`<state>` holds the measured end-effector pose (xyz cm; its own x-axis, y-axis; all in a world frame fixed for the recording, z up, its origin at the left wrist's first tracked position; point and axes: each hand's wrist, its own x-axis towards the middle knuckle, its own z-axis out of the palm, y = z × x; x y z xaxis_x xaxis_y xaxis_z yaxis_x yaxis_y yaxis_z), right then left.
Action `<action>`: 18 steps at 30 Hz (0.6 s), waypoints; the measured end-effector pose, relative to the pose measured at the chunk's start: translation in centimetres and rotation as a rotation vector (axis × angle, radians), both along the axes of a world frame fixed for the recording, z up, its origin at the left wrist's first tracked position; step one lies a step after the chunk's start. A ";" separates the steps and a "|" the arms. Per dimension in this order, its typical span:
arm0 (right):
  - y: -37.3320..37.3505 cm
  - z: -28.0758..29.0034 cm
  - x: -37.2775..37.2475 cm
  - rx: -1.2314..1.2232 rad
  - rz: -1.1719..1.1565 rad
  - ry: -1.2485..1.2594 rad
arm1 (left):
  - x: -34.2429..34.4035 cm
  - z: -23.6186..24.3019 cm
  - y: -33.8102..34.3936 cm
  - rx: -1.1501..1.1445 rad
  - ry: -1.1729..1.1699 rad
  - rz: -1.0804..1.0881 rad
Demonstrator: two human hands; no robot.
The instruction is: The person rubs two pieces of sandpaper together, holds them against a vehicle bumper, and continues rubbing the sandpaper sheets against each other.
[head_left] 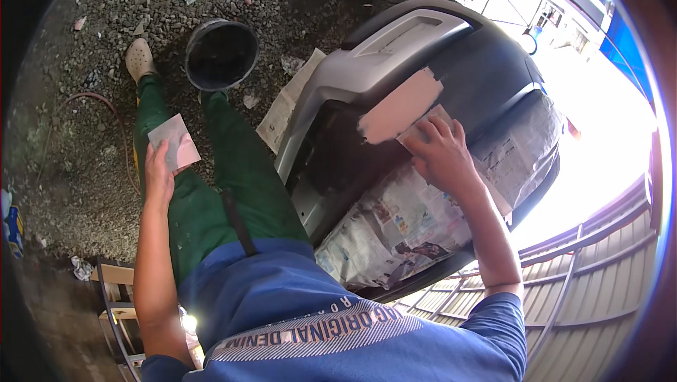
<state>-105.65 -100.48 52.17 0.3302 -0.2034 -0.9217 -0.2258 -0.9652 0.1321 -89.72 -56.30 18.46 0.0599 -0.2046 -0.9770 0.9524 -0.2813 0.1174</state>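
A: Where is the pink filler patch [400, 107] to be found?

B: It is found on the dark surface of the car bumper [486, 79], near the silver trim [338, 75]. Its outline is left uneven, and the right hand [446, 148] is placed at its lower right side.

A: What is grasped by this hand?

B: A flat rectangular spreader [440, 113] is grasped under the bent fingers. It is held right at the border of the patch; how firmly it is pressed cannot be told.

A: And in which state is the left hand [161, 169] seen?

B: It is closed on a thin square plate [169, 135], which is gripped by its lower left part. Some pink paste is seen on the plate's lower right part. The plate is held above the green trousers [247, 170], well apart from the bumper.

A: What else is shown around?

B: The near part of the bumper is covered with newspaper masking [402, 216]. A loose newspaper sheet [290, 103] is spread on the gravel [84, 121] beside the silver trim. Near it, a black bucket [211, 25] is set before the person, and a beige clog [139, 60] is worn on the left foot.
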 end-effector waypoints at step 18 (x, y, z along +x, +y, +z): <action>2.5 -0.7 -1.2 -0.045 0.029 -0.014 | -0.4 -0.5 0.8 -0.009 -0.005 -0.009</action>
<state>-106.81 -98.00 51.51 0.3498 -0.2343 -0.9071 -0.1997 -0.9646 0.1722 -90.17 -55.51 17.99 0.0628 -0.2141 -0.9748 0.9492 -0.2891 0.1246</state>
